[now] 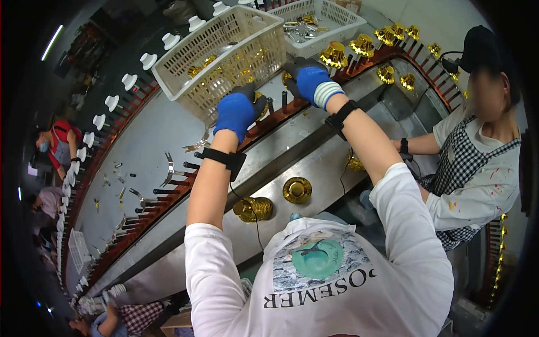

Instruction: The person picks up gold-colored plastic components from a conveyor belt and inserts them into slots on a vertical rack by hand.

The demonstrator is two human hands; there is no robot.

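My left hand (237,112), in a blue glove with dark fingertips, is closed on a shiny gold flared cup (261,110), mostly hidden by the fingers. It is beside the upright dark pegs (270,105) along the rail. My right hand (310,81), gloved the same way, is farther along the rail. Its fingers close on another gold cup (286,79), of which only an edge shows. Directly beyond both hands stands a beige plastic basket (222,53) holding gold pieces. To the right of my right hand, a gold flared cup (334,55) sits on a peg.
A second basket (323,33) holds silver and gold parts. Stacked gold cups (255,209) and a single gold cup (296,190) rest on the metal ledge nearer me. A co-worker (477,146) in a checked apron stands at the right. White cups (129,81) line the far rail.
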